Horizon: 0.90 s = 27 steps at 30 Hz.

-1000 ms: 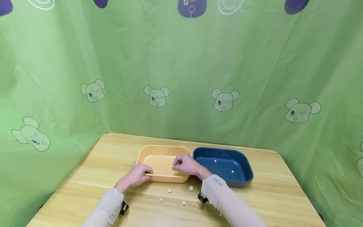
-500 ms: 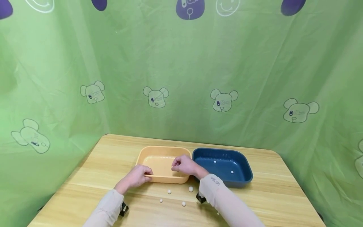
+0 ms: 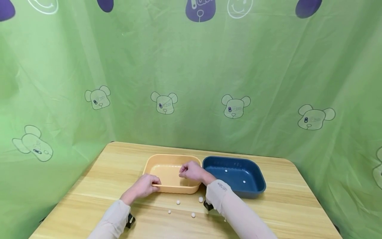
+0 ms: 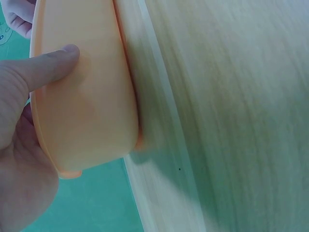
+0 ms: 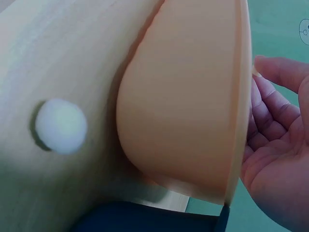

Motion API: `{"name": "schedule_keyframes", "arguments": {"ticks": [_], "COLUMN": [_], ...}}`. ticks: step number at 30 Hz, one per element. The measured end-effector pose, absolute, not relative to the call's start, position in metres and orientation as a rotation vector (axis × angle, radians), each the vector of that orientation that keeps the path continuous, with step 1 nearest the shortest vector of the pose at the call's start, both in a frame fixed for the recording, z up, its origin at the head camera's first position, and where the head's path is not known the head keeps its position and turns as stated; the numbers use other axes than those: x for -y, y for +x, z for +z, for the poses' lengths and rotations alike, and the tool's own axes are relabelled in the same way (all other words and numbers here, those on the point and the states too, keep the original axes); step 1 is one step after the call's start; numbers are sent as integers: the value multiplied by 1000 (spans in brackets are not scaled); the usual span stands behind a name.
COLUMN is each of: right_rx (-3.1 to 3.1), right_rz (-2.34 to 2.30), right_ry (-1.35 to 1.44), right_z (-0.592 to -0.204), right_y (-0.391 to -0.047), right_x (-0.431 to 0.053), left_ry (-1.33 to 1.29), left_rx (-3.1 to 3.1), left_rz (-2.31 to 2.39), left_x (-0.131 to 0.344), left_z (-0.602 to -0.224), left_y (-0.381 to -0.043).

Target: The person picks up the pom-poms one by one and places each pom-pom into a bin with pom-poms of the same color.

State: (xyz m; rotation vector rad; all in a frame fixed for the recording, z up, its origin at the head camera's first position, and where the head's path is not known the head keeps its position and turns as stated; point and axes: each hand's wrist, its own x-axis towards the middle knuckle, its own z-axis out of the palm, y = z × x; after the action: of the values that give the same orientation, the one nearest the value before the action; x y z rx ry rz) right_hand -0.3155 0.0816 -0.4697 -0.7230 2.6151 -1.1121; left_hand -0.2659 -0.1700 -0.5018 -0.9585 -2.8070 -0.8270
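Note:
In the head view, my left hand [image 3: 142, 186] grips the near left rim of an orange plastic basin [image 3: 179, 189]. Its thumb [image 4: 58, 65] lies on the outer wall in the left wrist view, with the other fingers inside. My right hand [image 3: 192, 171] is over the basin's right part, fingers curled and thumb meeting the forefinger. In the right wrist view, a small pale piece [image 5: 256, 71] shows at that pinch, mostly hidden; its kind is unclear. Several white balls of differing sizes lie in front of the basin, the largest being a white ball [image 5: 61, 126].
Right of the orange basin, close against it, stands a dark blue basin [image 3: 234, 181] with two small white balls [image 3: 244, 182] inside. Both stand on a wooden table [image 3: 286, 205]. A green printed curtain [image 3: 194, 129] hangs behind and at the sides.
My right hand has shifted slightly to the left over the orange basin, its forearm following. The left hand keeps its grip on the rim. The balls have stayed where they were.

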Motion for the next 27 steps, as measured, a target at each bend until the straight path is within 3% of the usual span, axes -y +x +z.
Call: {"name": "schedule_keyframes", "arguments": {"ticks": [27], "right_rx": [-2628], "right_rz": [-1143], "right_ry": [-655], "right_z": [-462], "right_y": [-324], "right_x": [-89], "left_ry": [-957], "left_rx": [2802], "left_rz": [-817], "left_x": [170], "left_z": [-504], "left_y": [-267]}}
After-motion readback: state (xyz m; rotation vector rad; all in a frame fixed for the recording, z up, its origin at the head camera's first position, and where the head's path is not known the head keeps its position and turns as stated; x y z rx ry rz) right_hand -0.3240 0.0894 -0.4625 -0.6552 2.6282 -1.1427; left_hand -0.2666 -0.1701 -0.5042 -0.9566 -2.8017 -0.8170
